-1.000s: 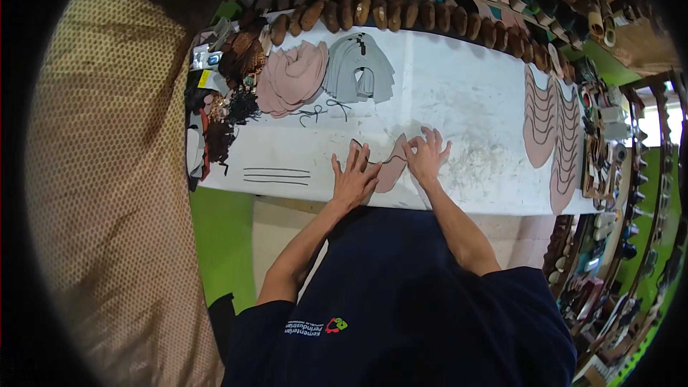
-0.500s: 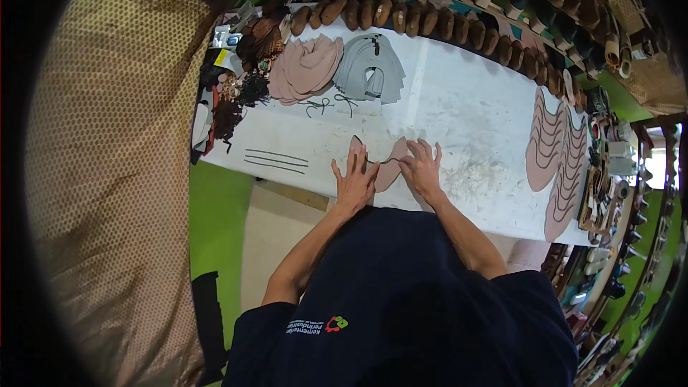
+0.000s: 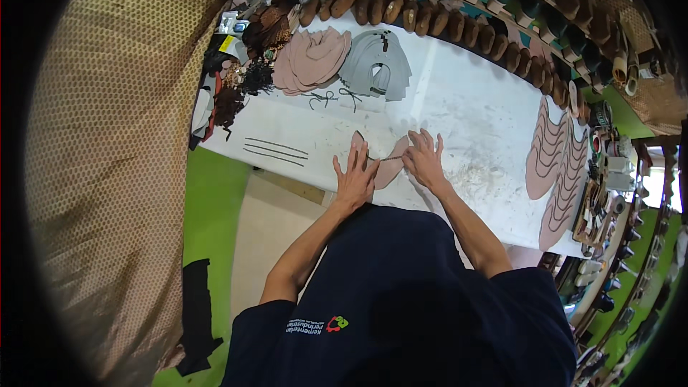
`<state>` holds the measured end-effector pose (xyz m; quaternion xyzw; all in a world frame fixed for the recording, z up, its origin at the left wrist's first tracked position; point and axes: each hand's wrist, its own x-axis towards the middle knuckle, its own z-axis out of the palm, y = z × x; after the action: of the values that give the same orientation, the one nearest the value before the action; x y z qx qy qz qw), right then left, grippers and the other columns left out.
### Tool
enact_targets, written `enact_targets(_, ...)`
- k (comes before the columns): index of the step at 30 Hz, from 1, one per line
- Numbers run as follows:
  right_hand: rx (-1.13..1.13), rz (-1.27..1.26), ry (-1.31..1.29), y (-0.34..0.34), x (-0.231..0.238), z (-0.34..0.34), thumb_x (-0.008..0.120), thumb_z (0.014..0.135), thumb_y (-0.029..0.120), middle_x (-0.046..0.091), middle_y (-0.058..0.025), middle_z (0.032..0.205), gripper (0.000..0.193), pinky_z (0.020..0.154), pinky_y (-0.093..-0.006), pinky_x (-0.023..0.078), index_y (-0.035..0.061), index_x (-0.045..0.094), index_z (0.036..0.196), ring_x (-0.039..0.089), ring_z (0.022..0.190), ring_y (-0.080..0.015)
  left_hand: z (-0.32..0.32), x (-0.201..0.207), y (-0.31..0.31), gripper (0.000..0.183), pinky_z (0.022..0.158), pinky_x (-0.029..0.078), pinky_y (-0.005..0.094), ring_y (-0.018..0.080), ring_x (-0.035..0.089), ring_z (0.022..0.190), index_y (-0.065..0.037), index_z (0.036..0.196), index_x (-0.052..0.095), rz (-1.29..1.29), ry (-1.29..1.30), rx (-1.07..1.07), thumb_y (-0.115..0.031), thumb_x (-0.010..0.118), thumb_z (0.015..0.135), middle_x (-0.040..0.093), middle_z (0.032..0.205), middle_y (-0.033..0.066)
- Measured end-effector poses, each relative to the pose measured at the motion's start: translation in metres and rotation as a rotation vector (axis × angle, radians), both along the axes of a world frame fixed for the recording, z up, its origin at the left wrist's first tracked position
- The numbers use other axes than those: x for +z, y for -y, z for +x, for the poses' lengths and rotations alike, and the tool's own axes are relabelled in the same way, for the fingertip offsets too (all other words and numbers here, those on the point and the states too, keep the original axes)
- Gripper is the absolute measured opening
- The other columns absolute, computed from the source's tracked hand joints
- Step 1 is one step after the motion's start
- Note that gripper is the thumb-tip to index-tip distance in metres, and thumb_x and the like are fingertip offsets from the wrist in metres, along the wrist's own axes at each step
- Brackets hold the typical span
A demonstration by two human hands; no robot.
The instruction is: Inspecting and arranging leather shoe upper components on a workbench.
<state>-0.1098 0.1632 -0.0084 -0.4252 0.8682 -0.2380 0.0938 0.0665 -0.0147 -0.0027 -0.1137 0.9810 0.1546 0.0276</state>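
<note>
A curved pink shoe-upper piece [image 3: 390,174] lies flat on the white table in front of me, its left part under my left hand [image 3: 354,180]. The fingers of that hand are spread and press on the piece. A thin dark braided cord [image 3: 387,159] runs across the piece between my two hands. At the piece's right side, my right hand [image 3: 424,161] pinches the cord between thumb and forefinger, its other fingers raised and apart. How the cord's left end sits by my left fingertips is too small to tell.
Three dark cords [image 3: 276,152] lie side by side on the left. Behind them are stacked pink pieces [image 3: 312,61] and grey pieces [image 3: 355,64]. Overlapping pink pieces [image 3: 539,172] line the right side. Brown shoe lasts [image 3: 441,25] border the table's far edge.
The cord between my hands has gone from wavy to nearly straight. My right-hand fingers have lifted a little, while my left hand stays on the piece. The view has shifted slightly.
</note>
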Motion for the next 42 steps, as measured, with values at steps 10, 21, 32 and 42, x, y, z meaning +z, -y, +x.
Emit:
enact_targets(10, 0.0, 0.027, 0.025, 0.004, 0.003, -0.005, 0.071, 0.09, 0.027, 0.054, -0.0102, 0.15, 0.018, 0.124, -0.0699, 0.007, 0.0097, 0.075, 0.09, 0.034, 0.152, -0.0355, -0.001, 0.001, -0.003, 0.066, 0.112, 0.012, 0.0827, 0.0395, 0.014, 0.161, -0.028, 0.155, 0.052, -0.013, 0.008, -0.019, -0.019, 0.067, 0.091, 0.016, 0.176, 0.0128)
enact_targets(21, 0.004, 0.02, -0.057, 0.012, 0.0, -0.014, 0.07, 0.087, 0.027, 0.056, -0.0115, 0.149, 0.018, 0.123, -0.0704, 0.009, 0.0088, 0.073, 0.086, 0.036, 0.151, -0.0367, -0.011, 0.013, -0.01, 0.067, 0.116, 0.014, 0.0784, 0.0358, 0.017, 0.161, -0.025, 0.152, 0.053, -0.153, 0.053, -0.109, -0.02, 0.071, 0.088, 0.018, 0.176, 0.0105)
enact_targets(32, 0.022, 0.002, -0.083, 0.018, -0.004, -0.018, 0.07, 0.086, 0.026, 0.057, -0.0126, 0.147, 0.018, 0.123, -0.0701, 0.011, 0.008, 0.073, 0.085, 0.037, 0.15, -0.0369, -0.012, 0.015, -0.013, 0.062, 0.119, 0.008, 0.0777, 0.0364, 0.014, 0.162, -0.019, 0.148, 0.058, -0.092, -0.024, -0.063, -0.022, 0.068, 0.088, 0.017, 0.177, 0.0096)
enact_targets(42, 0.074, 0.062, -0.13, 0.023, -0.007, -0.025, 0.071, 0.092, 0.033, 0.054, -0.0089, 0.147, 0.022, 0.121, -0.0719, 0.012, 0.0113, 0.073, 0.089, 0.035, 0.15, -0.0348, -0.009, 0.002, -0.017, 0.065, 0.116, 0.01, 0.0786, 0.0374, 0.018, 0.161, -0.02, 0.153, 0.053, -0.068, -0.025, -0.07, -0.022, 0.065, 0.089, 0.022, 0.176, 0.0098)
